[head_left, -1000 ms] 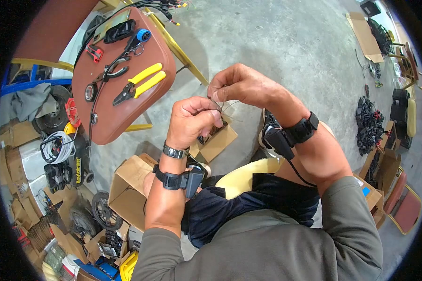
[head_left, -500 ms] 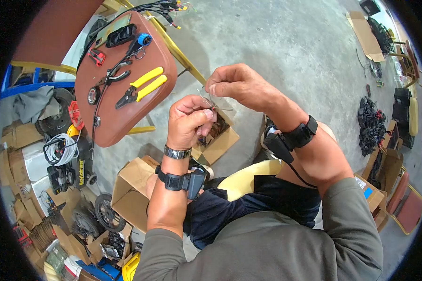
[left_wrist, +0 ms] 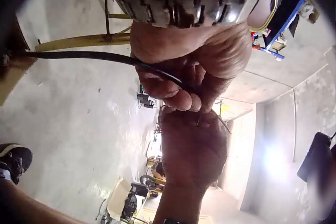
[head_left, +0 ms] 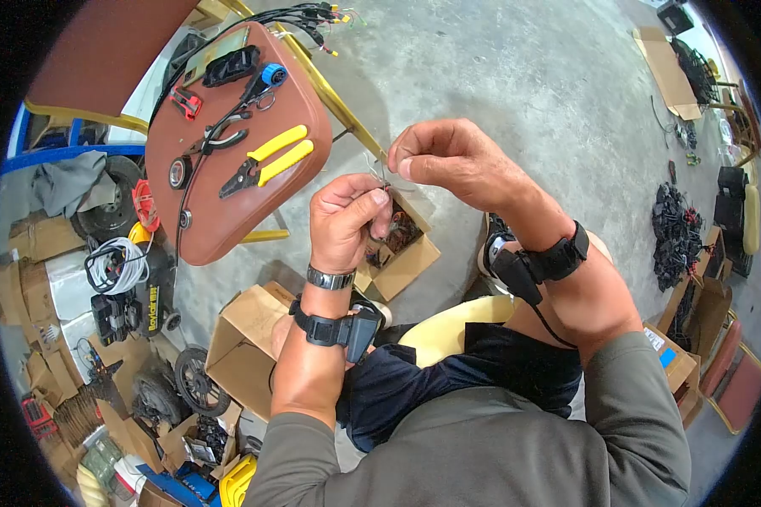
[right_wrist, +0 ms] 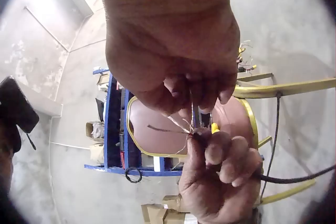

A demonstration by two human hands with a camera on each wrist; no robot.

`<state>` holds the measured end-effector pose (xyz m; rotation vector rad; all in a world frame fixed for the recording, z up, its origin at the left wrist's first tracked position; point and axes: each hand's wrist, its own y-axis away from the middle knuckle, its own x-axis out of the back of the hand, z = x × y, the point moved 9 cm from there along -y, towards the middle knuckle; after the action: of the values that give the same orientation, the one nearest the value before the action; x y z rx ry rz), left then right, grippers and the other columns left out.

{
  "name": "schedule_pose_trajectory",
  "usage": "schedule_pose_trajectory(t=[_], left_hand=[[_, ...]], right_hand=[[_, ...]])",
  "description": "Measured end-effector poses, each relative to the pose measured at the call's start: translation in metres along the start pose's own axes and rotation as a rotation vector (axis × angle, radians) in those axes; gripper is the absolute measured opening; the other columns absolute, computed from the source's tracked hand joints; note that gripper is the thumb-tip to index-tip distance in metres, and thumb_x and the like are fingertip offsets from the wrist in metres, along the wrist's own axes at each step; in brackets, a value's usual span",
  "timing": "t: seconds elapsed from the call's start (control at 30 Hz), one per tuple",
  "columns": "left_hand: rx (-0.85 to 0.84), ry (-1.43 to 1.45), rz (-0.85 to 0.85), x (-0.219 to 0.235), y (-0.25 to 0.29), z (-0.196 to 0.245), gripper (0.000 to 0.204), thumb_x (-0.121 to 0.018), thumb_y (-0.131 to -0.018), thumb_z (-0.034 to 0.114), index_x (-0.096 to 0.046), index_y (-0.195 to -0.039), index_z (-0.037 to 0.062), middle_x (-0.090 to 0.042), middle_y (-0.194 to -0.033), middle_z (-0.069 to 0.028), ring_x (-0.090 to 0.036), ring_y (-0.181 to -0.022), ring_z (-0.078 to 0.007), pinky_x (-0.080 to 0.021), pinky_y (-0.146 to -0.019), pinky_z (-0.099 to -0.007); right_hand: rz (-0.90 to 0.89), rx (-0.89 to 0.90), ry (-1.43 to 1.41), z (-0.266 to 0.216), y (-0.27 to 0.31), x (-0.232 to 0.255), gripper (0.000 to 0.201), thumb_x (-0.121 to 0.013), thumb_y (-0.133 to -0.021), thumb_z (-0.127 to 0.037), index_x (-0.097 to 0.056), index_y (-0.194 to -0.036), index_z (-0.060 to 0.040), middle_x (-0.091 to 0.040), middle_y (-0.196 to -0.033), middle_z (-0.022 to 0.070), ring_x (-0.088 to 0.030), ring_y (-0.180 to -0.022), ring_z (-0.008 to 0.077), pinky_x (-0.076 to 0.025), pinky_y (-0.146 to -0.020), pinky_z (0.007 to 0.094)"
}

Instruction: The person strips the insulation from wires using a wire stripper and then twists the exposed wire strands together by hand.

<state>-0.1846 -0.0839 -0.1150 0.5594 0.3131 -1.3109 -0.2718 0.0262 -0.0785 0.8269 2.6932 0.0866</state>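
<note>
My left hand (head_left: 342, 221) grips a black cable (left_wrist: 86, 55) near its end, thumb against the curled fingers. From those fingertips several thin bare-ended wires (right_wrist: 182, 126) fan out in the right wrist view. One upright wire runs between the two hands, and my right hand (head_left: 455, 165) pinches it between thumb and forefinger, just above the left fingertips. The cable trails off to the side past the left palm.
A brown chair seat (head_left: 207, 207) at left bears yellow-handled wire strippers (head_left: 281, 155), black pliers (head_left: 226, 135) and a blue-ended connector (head_left: 273, 74). An open cardboard box (head_left: 404, 264) with wire scraps stands below the hands; another box (head_left: 237, 342) sits by the left forearm.
The head view has shifted slightly, moving the scene rightward. My right fingertips have drawn a little away from the left ones, and the wire ends show more between them.
</note>
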Motion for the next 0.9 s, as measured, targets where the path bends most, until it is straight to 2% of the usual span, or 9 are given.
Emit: schedule_pose_trajectory(t=[0.17,0.23,0.37,0.47,0.57,0.67,0.8,0.9], left_hand=[[0.0,-0.104,-0.004,0.002,-0.001,-0.001,0.01,-0.068,-0.086,0.003,-0.066,-0.095,-0.0009,-0.064,-0.07,-0.0072,-0.054,-0.05,-0.0107,-0.041,-0.045,-0.0215],[-0.006,-0.185,0.018,0.002,-0.001,0.0,0.011,-0.068,-0.086,0.003,-0.065,-0.097,0.0005,-0.063,-0.073,-0.0063,-0.054,-0.051,-0.0113,-0.041,-0.045,-0.0228],[-0.064,-0.222,0.098,0.003,-0.002,0.001,0.011,-0.068,-0.086,0.001,-0.066,-0.097,-0.0017,-0.065,-0.071,-0.0052,-0.055,-0.051,-0.0079,-0.041,-0.044,-0.0197],[-0.07,-0.279,0.149,0.003,-0.002,0.005,0.012,-0.067,-0.087,0.0,-0.066,-0.099,-0.0019,-0.064,-0.072,-0.0046,-0.056,-0.052,-0.0075,-0.041,-0.044,-0.0194],[-0.097,-0.299,0.175,0.002,-0.002,0.006,0.012,-0.066,-0.088,0.0,-0.066,-0.1,-0.0022,-0.064,-0.071,-0.0043,-0.056,-0.052,-0.0075,-0.042,-0.045,-0.0196],[-0.105,-0.294,0.21,0.002,-0.001,0.004,0.013,-0.065,-0.089,0.0,-0.065,-0.101,-0.0028,-0.064,-0.07,-0.0041,-0.057,-0.053,-0.0077,-0.043,-0.045,-0.0201],[-0.098,-0.295,0.241,0.008,0.002,-0.002,0.012,-0.064,-0.09,0.0,-0.064,-0.101,-0.0032,-0.064,-0.07,-0.0043,-0.057,-0.054,-0.0079,-0.044,-0.046,-0.0204],[-0.11,-0.293,0.267,0.009,0.002,0.0,0.011,-0.064,-0.09,0.001,-0.064,-0.1,-0.0032,-0.064,-0.07,-0.0046,-0.058,-0.054,-0.0081,-0.044,-0.046,-0.0205]], right_hand=[[0.027,-0.047,0.061,0.002,0.003,0.007,0.01,-0.065,-0.088,-0.01,-0.063,-0.084,-0.0013,-0.063,-0.099,0.0047,-0.055,-0.094,0.0117,-0.043,-0.086,0.028],[0.037,-0.027,0.136,-0.002,0.004,0.007,0.009,-0.065,-0.087,-0.009,-0.063,-0.084,-0.0011,-0.063,-0.099,0.0051,-0.054,-0.095,0.012,-0.043,-0.088,0.0291],[0.075,0.028,0.297,-0.006,0.006,0.005,0.006,-0.064,-0.086,-0.007,-0.061,-0.084,-0.0014,-0.063,-0.099,0.0062,-0.054,-0.098,0.0129,-0.043,-0.09,0.0309],[0.103,0.128,0.389,-0.013,0.006,0.002,0.004,-0.065,-0.084,-0.004,-0.061,-0.084,-0.0027,-0.063,-0.101,0.0081,-0.057,-0.1,0.0177,-0.043,-0.09,0.0319],[0.113,0.355,0.686,-0.032,0.011,-0.008,0.005,-0.064,-0.082,-0.003,-0.059,-0.082,-0.0034,-0.063,-0.1,0.0092,-0.058,-0.099,0.0244,-0.044,-0.089,0.0342],[0.134,0.499,0.797,-0.039,0.016,-0.022,0.007,-0.062,-0.079,0.0,-0.057,-0.08,-0.0033,-0.061,-0.096,0.0094,-0.056,-0.096,0.0298,-0.044,-0.088,0.0379],[0.203,0.605,0.959,-0.035,0.015,-0.034,0.009,-0.061,-0.074,0.001,-0.056,-0.08,-0.004,-0.059,-0.093,0.0083,-0.055,-0.094,0.0305,-0.041,-0.089,0.0407],[0.205,0.64,1.014,-0.038,0.016,-0.038,0.01,-0.063,-0.074,0.0,-0.057,-0.081,-0.0049,-0.059,-0.096,0.0075,-0.055,-0.096,0.0301,-0.042,-0.09,0.041]])
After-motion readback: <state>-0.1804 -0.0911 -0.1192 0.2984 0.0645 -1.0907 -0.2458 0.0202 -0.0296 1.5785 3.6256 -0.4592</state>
